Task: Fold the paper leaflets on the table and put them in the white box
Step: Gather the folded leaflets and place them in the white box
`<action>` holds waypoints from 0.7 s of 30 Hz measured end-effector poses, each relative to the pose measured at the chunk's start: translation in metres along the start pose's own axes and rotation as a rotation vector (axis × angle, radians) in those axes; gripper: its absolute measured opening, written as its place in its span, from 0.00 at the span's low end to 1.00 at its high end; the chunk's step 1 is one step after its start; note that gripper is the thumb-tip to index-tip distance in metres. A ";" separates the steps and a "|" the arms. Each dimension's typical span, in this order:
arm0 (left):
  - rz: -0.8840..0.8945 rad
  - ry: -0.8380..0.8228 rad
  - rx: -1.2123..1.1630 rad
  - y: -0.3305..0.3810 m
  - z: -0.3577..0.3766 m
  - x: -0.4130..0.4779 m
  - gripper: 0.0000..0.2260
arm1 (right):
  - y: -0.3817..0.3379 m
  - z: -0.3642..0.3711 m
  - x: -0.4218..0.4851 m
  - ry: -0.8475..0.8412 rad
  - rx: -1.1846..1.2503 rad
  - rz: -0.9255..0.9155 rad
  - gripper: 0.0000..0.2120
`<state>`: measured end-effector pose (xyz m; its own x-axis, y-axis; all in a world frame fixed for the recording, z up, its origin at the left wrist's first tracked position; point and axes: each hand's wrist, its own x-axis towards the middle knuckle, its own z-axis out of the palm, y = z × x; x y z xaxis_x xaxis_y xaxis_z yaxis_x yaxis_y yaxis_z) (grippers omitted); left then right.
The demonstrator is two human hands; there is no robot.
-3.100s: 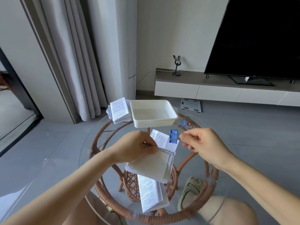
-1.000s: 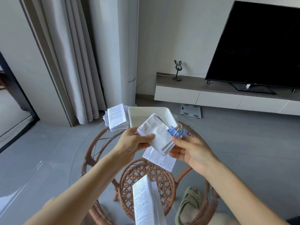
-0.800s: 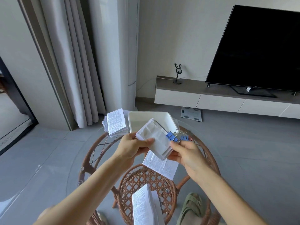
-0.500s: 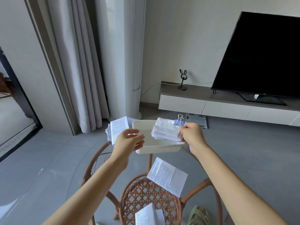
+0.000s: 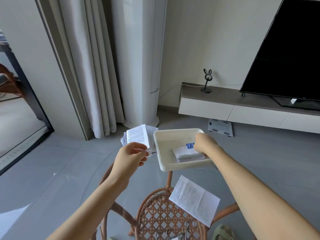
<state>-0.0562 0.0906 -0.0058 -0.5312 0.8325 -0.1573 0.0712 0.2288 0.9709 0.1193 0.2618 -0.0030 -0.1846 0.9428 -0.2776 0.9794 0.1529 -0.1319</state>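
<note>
- Clipped leaflet bundle [image 5: 187,154] lies in white box [image 5: 173,168], just under right grip [image 5: 204,143] (fingers hidden, hold unclear).
- Left grip [image 5: 130,155], loosely curled, sits just before leaflet stack [image 5: 137,136]; pinch unclear.

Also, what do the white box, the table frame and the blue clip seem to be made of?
The white box: likely plastic, smooth matte, rounded moulded rim. The table frame: woven rattan or wicker, brown lattice; its top looks like clear glass, since the floor shows through. The blue clip: probably painted metal with shiny wire handles.
</note>
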 end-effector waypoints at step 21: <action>-0.295 0.218 0.135 -0.022 -0.014 0.077 0.27 | -0.107 0.027 -0.082 0.203 0.520 -0.343 0.12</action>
<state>-0.1109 0.1423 -0.0370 -0.7112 0.5975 -0.3703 -0.0091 0.5190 0.8547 0.0278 0.1603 0.0076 -0.4104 0.9110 0.0409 0.6909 0.3399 -0.6381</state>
